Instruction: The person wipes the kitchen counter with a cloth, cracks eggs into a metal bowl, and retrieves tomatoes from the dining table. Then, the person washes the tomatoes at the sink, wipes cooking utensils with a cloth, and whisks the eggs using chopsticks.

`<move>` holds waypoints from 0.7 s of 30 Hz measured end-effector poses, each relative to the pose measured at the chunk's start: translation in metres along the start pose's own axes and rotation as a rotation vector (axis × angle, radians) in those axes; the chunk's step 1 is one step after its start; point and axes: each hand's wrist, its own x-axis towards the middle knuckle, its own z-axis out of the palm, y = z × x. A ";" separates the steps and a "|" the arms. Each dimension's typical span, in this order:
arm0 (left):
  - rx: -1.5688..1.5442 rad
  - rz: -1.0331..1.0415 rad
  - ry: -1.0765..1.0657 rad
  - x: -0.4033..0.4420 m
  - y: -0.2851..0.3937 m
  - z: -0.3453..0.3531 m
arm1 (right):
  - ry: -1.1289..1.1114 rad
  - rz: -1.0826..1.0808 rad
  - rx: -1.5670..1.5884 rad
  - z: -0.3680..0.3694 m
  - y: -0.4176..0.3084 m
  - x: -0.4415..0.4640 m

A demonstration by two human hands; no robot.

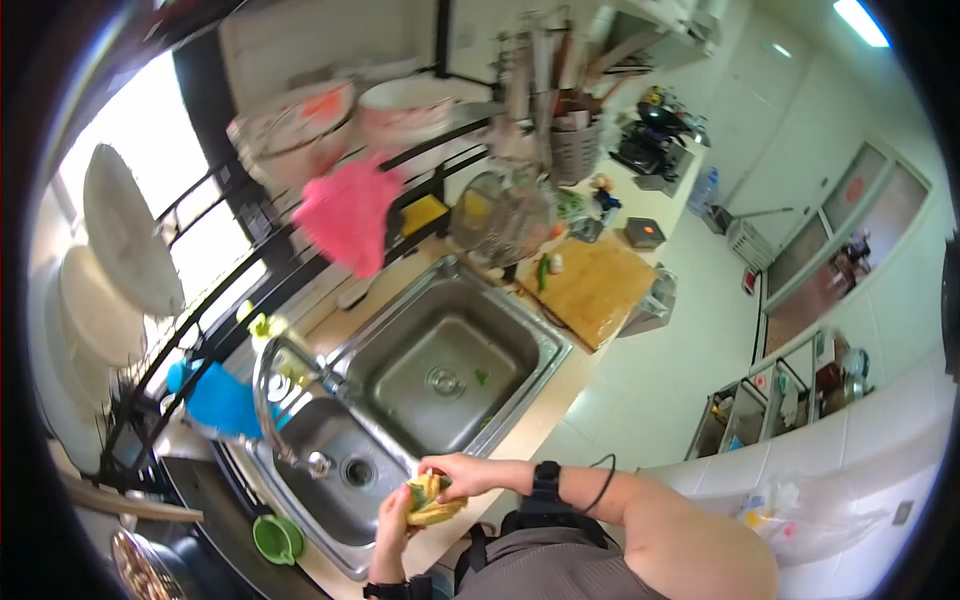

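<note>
Close to my body, at the front edge of the sink, both hands hold a yellow and green item (432, 500), perhaps a cloth or sponge. My left hand (393, 517) grips its left side. From the right, my right hand (468, 476) pinches its upper part with fingers closed. Just beyond is the double steel sink, with a small basin (335, 480) and a larger basin (440, 375) that has green scraps in it. The faucet (265, 385) stands at the left of the basins.
A cutting board (600, 285) with a green pepper (543, 272) lies beyond the sink. Above hangs a black dish rack with bowls (295, 135) and a pink cloth (350, 215). A green cup (277, 540) and a blue item (225, 400) are at the left.
</note>
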 end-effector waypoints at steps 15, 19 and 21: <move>0.104 0.061 -0.484 0.095 -0.028 0.439 | 0.676 0.017 0.046 -0.243 0.108 -0.381; 0.026 0.052 -0.569 0.119 -0.035 0.559 | 0.821 0.223 0.102 -0.280 0.127 -0.473; -0.084 -0.072 -0.722 0.127 -0.032 0.612 | 0.866 0.141 0.090 -0.295 0.141 -0.506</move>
